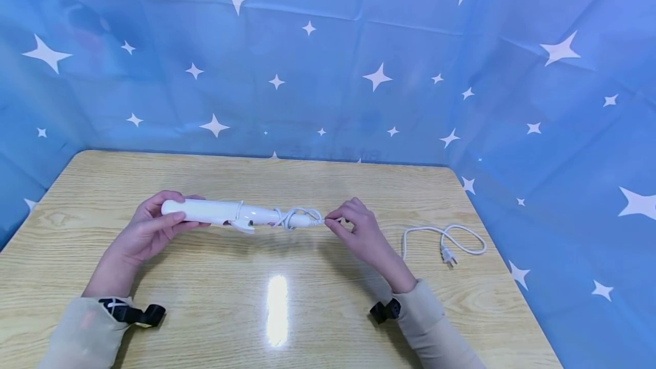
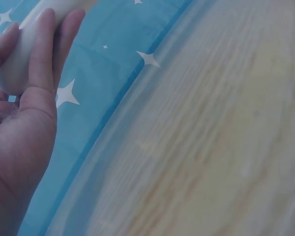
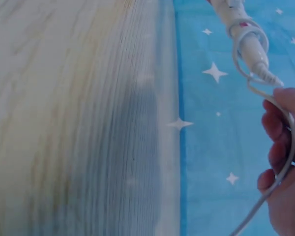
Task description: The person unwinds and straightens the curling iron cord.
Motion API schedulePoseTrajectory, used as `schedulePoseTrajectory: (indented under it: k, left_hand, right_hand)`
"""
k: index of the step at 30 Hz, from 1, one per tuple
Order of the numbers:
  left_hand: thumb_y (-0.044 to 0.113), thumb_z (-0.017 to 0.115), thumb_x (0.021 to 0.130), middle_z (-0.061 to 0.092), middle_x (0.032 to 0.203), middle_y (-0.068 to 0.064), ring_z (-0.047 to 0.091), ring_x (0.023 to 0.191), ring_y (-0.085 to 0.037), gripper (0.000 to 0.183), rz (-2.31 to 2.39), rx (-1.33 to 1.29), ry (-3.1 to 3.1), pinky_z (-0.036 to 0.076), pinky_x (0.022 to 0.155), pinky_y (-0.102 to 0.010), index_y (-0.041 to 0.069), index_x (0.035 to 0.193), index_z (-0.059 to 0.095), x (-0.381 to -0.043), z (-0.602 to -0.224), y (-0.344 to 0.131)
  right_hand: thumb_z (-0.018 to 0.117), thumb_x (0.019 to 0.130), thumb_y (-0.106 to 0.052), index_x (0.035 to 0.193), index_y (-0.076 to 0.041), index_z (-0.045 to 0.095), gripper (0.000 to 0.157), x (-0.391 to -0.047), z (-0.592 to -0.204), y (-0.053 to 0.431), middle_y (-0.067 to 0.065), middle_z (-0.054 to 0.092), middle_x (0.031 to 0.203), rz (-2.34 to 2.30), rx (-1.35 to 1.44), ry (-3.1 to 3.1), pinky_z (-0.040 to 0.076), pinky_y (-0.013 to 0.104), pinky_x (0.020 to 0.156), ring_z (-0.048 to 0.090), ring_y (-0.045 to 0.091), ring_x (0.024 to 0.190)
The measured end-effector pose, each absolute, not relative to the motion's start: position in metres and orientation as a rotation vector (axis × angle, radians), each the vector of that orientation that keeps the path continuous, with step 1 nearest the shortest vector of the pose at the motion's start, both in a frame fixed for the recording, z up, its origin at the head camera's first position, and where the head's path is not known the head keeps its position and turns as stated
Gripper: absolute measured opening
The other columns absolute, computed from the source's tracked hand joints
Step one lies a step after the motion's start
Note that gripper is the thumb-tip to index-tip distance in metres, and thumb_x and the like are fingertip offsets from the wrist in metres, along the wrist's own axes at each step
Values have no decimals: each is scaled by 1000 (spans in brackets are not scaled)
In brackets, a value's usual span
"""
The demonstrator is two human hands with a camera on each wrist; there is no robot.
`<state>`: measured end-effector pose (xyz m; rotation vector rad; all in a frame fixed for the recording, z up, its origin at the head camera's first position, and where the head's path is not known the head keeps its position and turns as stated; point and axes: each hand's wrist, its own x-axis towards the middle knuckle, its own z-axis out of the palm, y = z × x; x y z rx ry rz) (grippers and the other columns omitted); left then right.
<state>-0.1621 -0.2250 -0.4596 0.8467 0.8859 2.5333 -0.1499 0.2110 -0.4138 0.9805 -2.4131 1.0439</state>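
Note:
A white curling iron is held level above the table, its thick barrel to the left and its handle to the right. My left hand grips the barrel's rounded end, thumb in front and fingers behind. Around the handle the white cord is looped. My right hand pinches that cord just beyond the handle's tip. In the right wrist view the cord runs on down across the palm. A small lever sticks out below the middle of the iron.
The cord's far part curves over the right side of the wooden table, with its two-pin plug lying there. A blue curtain with white stars hangs behind and along the sides. Each wrist wears a black camera.

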Motion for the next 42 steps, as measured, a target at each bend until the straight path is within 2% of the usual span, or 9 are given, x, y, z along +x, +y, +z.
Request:
schedulePoseTrajectory:
  k: [7,10,13,18,24,32,35,42]
  left_hand:
    - [-27,29,98,58,137,-26,58,127,-39,49,2537,846,921,53,102,-47,-5,125,64,-161,-459,-227]
    - [-28,28,98,58,136,-26,59,126,-39,50,2546,840,929,54,101,-48,-5,124,64,-160,-460,-230]
    - [-28,29,98,58,136,-25,58,126,-38,50,2559,832,951,54,101,-48,-4,124,65,-159,-461,-234]
    - [-27,27,99,56,137,-28,57,127,-40,49,2610,844,900,52,102,-48,-7,125,63,-156,-462,-244]
    - [-26,22,99,52,140,-34,54,129,-46,47,2670,874,761,52,103,-49,-14,128,58,-155,-457,-260]
    - [-26,24,100,52,140,-33,57,127,-47,45,2660,898,820,53,103,-48,-14,128,57,-155,-453,-267]
    - [-27,24,99,52,140,-33,58,124,-49,45,2645,889,845,53,102,-47,-14,127,57,-154,-452,-265]
    - [-27,24,99,52,140,-32,58,124,-48,46,2630,896,864,53,102,-47,-14,126,58,-156,-450,-259]
  right_hand:
    - [74,95,-10,95,-7,78,4,-151,-409,221,-4,68,84,1093,881,-2443,46,29,61,50,14,74]
    - [74,94,-6,95,-7,77,4,-152,-408,229,-3,69,84,1114,873,-2420,46,30,61,50,13,74]
    - [75,91,2,94,-7,77,10,-154,-408,239,-1,70,82,1125,851,-2391,48,30,61,52,13,74]
    - [75,87,9,92,-5,76,14,-155,-407,258,3,66,79,1159,708,-2388,47,20,61,52,12,73]
    - [71,92,5,96,-3,77,11,-155,-407,280,7,64,81,1211,561,-2454,43,20,60,49,13,71]
    - [71,96,-4,97,-5,77,6,-163,-413,294,4,68,88,1119,462,-2492,48,18,67,56,13,79]
    - [73,94,-3,97,-4,77,5,-167,-413,292,6,69,89,1065,523,-2476,52,22,72,59,17,84]
    - [69,98,-5,101,-3,75,7,-169,-409,280,4,68,91,1037,639,-2556,51,41,69,59,23,90]
